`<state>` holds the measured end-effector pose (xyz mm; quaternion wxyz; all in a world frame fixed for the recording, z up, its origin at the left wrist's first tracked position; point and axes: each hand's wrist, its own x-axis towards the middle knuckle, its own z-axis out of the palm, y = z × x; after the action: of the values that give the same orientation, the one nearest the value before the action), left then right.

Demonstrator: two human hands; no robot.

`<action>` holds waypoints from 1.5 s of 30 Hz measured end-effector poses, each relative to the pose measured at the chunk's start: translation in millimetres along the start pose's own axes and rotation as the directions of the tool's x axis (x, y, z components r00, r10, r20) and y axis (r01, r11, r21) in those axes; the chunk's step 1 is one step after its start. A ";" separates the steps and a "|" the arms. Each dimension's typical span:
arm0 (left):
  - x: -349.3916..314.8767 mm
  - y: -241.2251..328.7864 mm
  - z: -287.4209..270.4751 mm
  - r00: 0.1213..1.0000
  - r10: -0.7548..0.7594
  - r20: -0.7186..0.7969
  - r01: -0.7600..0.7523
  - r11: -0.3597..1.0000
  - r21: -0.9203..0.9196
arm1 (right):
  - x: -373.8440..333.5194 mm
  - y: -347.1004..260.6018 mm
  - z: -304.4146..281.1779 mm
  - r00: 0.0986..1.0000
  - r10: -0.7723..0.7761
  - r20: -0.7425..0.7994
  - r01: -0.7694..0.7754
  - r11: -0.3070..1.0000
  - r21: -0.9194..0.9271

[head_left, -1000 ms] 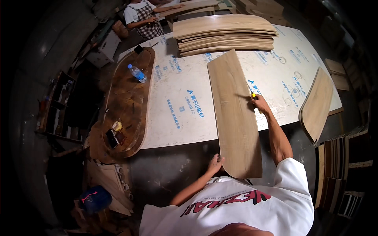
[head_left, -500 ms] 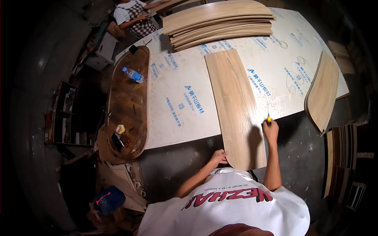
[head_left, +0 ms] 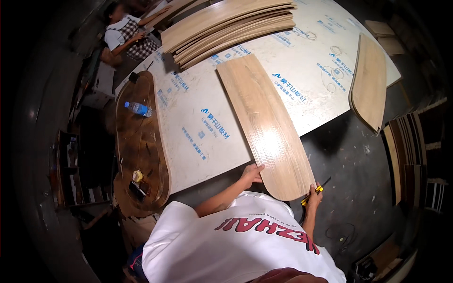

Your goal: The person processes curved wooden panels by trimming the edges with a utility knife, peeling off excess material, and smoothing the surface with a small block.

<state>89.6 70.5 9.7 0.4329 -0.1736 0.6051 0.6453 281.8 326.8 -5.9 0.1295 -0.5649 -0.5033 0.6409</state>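
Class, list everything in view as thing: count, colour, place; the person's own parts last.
Board: one, light wood, centre
Tool: one, yellow-black, board's near right corner
Table: one, mainly white, under board
Stack: many, light wood, table's far side
Pile: count unclear, light wood, table's right end
Oval top: one, brown, table's left end
Bottle: one, clear and blue, oval top
Round item: one, yellow, oval top's near end
Phone-like item: one, black, beside it
Dark item: one, black, oval top's far end
Co-worker: one, white and checked clothes, upper left
Panels: several, mixed browns, right
Shirt: one, white, bottom
Left hand: one, bare, board's left edge
Right hand: one, bare, holding tool
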 end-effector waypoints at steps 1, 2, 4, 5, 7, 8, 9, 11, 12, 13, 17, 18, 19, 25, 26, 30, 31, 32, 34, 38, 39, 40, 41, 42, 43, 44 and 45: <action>-19.1 14.2 1.2 0.997 -0.043 0.068 0.035 0.993 0.112 | 5.8 16.3 -8.0 1.000 -0.019 0.015 0.018 0.998 0.062; -40.0 27.7 2.3 0.988 -0.098 0.122 0.070 0.973 0.221 | -0.4 20.2 -5.1 1.000 -0.019 0.007 0.019 0.997 0.069; -81.3 50.6 8.2 0.984 -0.082 0.159 0.045 0.975 0.219 | -24.3 22.8 -2.2 0.999 -0.052 -0.011 0.053 0.973 0.225; -93.6 57.3 11.6 0.981 -0.092 0.172 0.041 0.960 0.276 | -28.4 34.8 -6.4 0.999 -0.042 0.010 0.038 0.972 0.231; -107.2 55.2 8.6 0.974 -0.084 0.209 0.008 0.941 0.338 | -40.6 62.6 -7.6 0.999 -0.042 -0.005 0.042 0.974 0.224; -112.6 62.8 11.0 0.971 -0.088 0.223 0.008 0.943 0.334 | -47.8 69.6 -7.1 0.999 -0.038 -0.017 0.041 0.974 0.221; -117.8 73.2 14.6 0.956 -0.175 0.236 0.048 0.887 0.460 | -53.5 74.8 -9.0 0.998 -0.008 -0.065 0.019 0.986 0.167; -129.7 87.9 18.7 0.941 -0.210 0.267 0.003 0.792 0.611 | -44.4 100.3 -16.2 0.996 0.009 -0.083 0.014 0.963 0.268; -131.4 92.1 23.2 0.937 -0.212 0.279 -0.006 0.788 0.616 | -36.1 114.8 -20.2 0.995 0.027 -0.099 0.012 0.926 0.377; -131.0 96.7 29.1 0.895 -0.120 0.429 -0.144 0.834 0.533 | -28.9 117.5 -17.7 0.991 0.078 -0.111 -0.017 0.882 0.470; -98.6 127.6 62.8 0.671 0.159 0.724 -0.742 0.133 0.657 | -26.5 98.1 -10.7 0.984 0.170 -0.057 -0.095 0.764 0.638; -91.3 123.6 68.8 0.526 0.312 0.791 -0.831 -0.012 0.557 | -30.9 97.1 -11.0 0.980 0.188 -0.070 -0.091 0.728 0.679; -85.1 121.7 74.9 0.348 0.438 0.829 -0.869 -0.181 0.461 | -34.8 90.0 -4.3 0.969 0.208 -0.135 -0.054 0.708 0.705; 59.6 233.5 177.0 0.431 -0.081 0.899 -0.744 -0.595 0.303 | -40.3 74.0 21.2 0.919 0.337 -0.205 -0.070 0.650 0.757; 87.2 234.1 181.1 0.381 -0.031 0.924 -0.784 -0.540 0.306 | -40.3 63.3 23.5 0.904 0.351 -0.243 -0.066 0.677 0.733; 126.9 228.0 224.3 0.426 -0.070 0.902 -0.807 -0.479 0.345 | -32.1 73.6 14.3 0.890 0.295 -0.347 0.046 0.700 0.713; 139.5 224.0 234.5 0.444 -0.072 0.893 -0.818 -0.440 0.371 | -35.0 69.6 12.3 0.886 0.300 -0.352 0.053 0.691 0.721; 153.8 224.5 237.3 0.446 -0.075 0.892 -0.812 -0.453 0.368 | -39.4 66.2 13.3 0.894 0.292 -0.341 0.024 0.727 0.687; 178.3 217.2 234.6 0.559 0.025 0.829 -0.800 -0.249 0.547 | -47.1 72.9 17.1 0.898 0.297 -0.325 -0.020 0.764 0.645; 203.1 202.5 229.6 0.604 0.073 0.794 -0.764 -0.231 0.602 | -42.2 64.8 28.2 0.909 0.196 -0.369 0.032 0.848 0.530; 203.8 204.3 232.6 0.603 0.079 0.794 -0.765 -0.226 0.603 | -38.4 61.3 26.9 0.909 0.195 -0.369 0.021 0.863 0.506; 194.8 206.0 229.3 0.619 0.077 0.782 -0.753 -0.223 0.619 | -39.8 60.7 25.3 0.908 0.201 -0.367 -0.003 0.880 0.474; 187.6 211.9 221.0 0.637 0.083 0.766 -0.736 -0.228 0.637 | -39.1 58.8 27.4 0.914 0.198 -0.355 -0.010 0.884 0.467; 187.5 209.3 207.2 0.648 0.094 0.756 -0.726 -0.223 0.650 | -38.7 57.5 29.7 0.924 0.186 -0.333 -0.021 0.897 0.442; 186.3 205.4 190.4 0.536 0.198 0.821 -0.745 -0.346 0.570 | -38.1 55.2 33.6 0.936 0.171 -0.309 -0.029 0.909 0.415; 184.5 201.4 172.6 0.404 0.280 0.871 -0.732 -0.472 0.491 | -38.7 58.5 38.6 0.942 0.163 -0.292 -0.033 0.914 0.404; 177.6 203.6 158.7 0.403 0.286 0.869 -0.735 -0.465 0.494 | -38.4 62.4 43.6 0.956 0.093 -0.278 0.015 0.932 0.362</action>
<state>-119.7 301.9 38.3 0.0938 0.6307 0.7537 0.1594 282.2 248.1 -38.8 0.2903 -0.6294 -0.3414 0.6348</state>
